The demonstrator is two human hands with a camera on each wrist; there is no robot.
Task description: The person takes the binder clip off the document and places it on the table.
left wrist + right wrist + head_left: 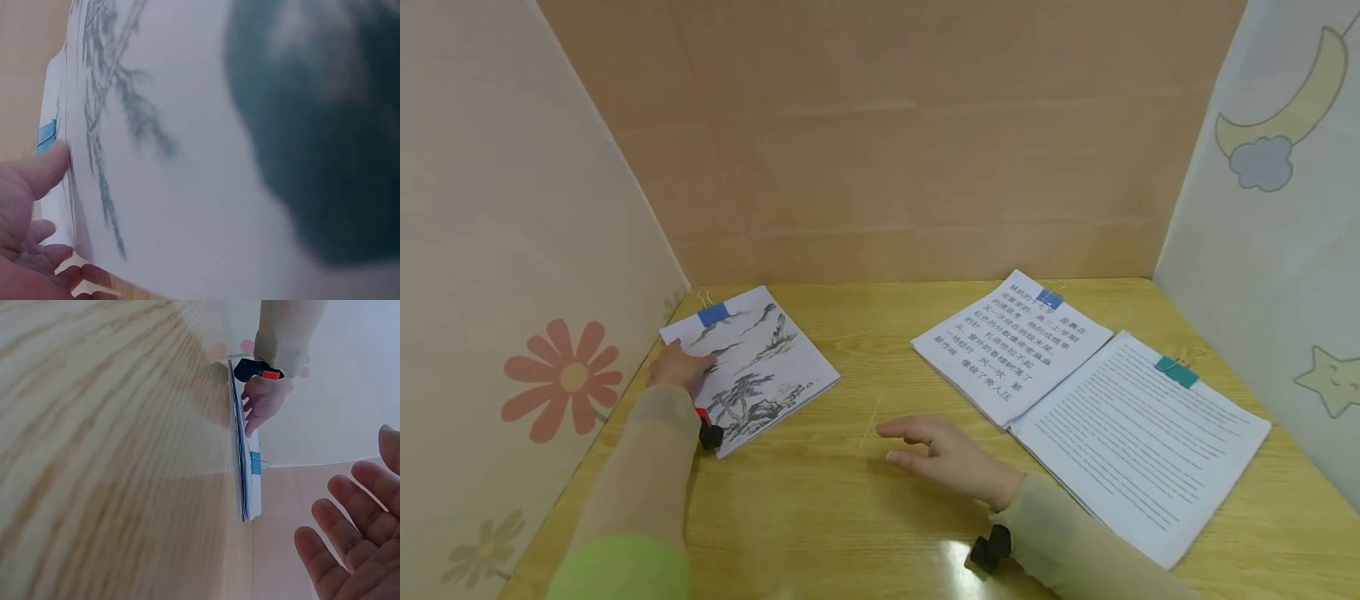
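Observation:
My left hand rests with relaxed fingers on the left edge of a clipped paper stack printed with an ink landscape, held by a blue binder clip. The left wrist view shows the print close up, with my thumb touching the sheet's edge near the blue clip. My right hand hovers open and holds nothing, just above the wooden table at centre. In the right wrist view its fingers are spread, and the stack shows edge-on under the left hand.
Two more clipped stacks lie at the right: one with large Chinese text and a blue clip, one with fine lines of text and a teal clip. Decorated panels wall in the left, back and right sides.

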